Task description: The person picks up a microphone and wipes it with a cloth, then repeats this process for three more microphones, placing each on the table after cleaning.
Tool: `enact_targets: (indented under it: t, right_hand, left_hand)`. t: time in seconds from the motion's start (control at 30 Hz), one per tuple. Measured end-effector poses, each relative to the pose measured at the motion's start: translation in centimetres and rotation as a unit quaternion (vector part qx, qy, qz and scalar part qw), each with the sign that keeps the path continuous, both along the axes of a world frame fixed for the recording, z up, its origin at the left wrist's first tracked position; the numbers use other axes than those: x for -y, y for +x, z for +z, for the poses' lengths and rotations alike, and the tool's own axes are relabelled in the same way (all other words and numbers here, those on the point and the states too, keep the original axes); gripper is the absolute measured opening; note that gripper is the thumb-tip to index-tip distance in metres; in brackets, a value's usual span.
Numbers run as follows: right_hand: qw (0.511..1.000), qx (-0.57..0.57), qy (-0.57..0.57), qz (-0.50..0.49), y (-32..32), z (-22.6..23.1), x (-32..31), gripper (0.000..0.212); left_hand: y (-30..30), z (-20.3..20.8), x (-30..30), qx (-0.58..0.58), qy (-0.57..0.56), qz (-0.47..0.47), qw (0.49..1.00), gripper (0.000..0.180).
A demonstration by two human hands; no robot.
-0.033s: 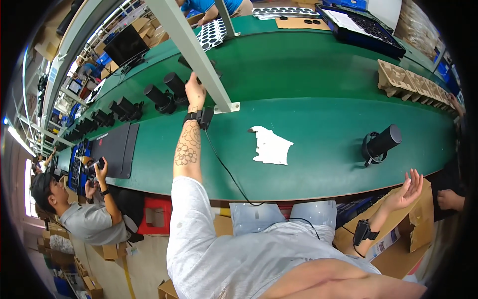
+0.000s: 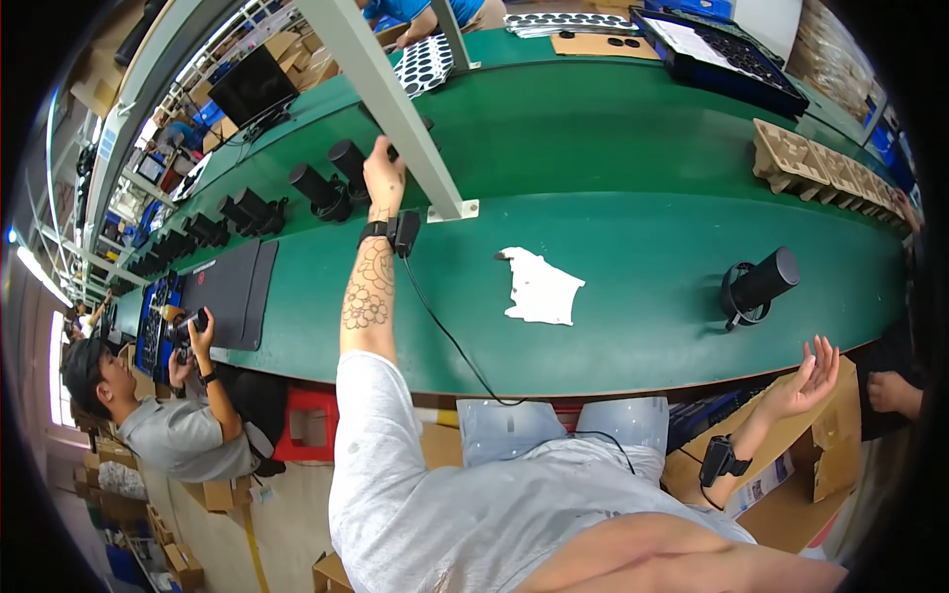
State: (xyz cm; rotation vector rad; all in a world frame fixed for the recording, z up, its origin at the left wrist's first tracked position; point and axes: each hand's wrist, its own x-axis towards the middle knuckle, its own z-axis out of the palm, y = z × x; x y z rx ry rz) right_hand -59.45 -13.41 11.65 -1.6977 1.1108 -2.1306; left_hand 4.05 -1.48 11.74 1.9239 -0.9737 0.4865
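Stretched far forward, my left hand (image 2: 385,181) curls around a black desk microphone (image 2: 393,153) that the grey post mostly hides. Beside it on the left stand two more black microphones (image 2: 314,185) in ring-shaped mounts, part of a row running away to the left. My right hand (image 2: 806,381) is held palm up with fingers apart beyond the bench's front edge, holding nothing. Nearest to it on the green bench, a single black microphone (image 2: 766,280) leans in its ring mount. A crumpled white cloth or glove (image 2: 544,287) lies mid-bench.
The grey post (image 2: 395,109) rises from the bench beside my left hand. Brown moulded pulp trays (image 2: 791,163) stand at the right, with a blue bin (image 2: 717,59) of black parts behind. A co-worker (image 2: 168,425) sits at the left by a dark mat (image 2: 232,296). An open carton (image 2: 835,435) sits below my right hand.
My left hand has shifted very slightly left. My right hand stays where it was.
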Motion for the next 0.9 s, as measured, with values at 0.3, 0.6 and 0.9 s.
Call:
enact_targets:
  t: [0.3, 0.6, 0.9]
  right_hand:
    - [0.999, 0.024, -0.009, 0.047, 5.0, 1.1, -1.9, 0.035]
    - [0.832, 0.025, 0.307, 0.462, 10.8, 1.3, -6.3, 0.051]
    - [0.457, 0.273, 0.607, 0.590, 20.4, -0.3, -12.0, 0.049]
  left_hand:
    - [-4.3, 6.8, -12.4, 0.180, -0.023, 0.078, 0.980, 0.042]
    - [-21.5, 5.7, -18.5, -0.263, -0.046, -0.157, 0.951, 0.028]
    - [-32.0, 6.8, -14.4, -0.285, 0.169, -0.331, 0.883, 0.033]
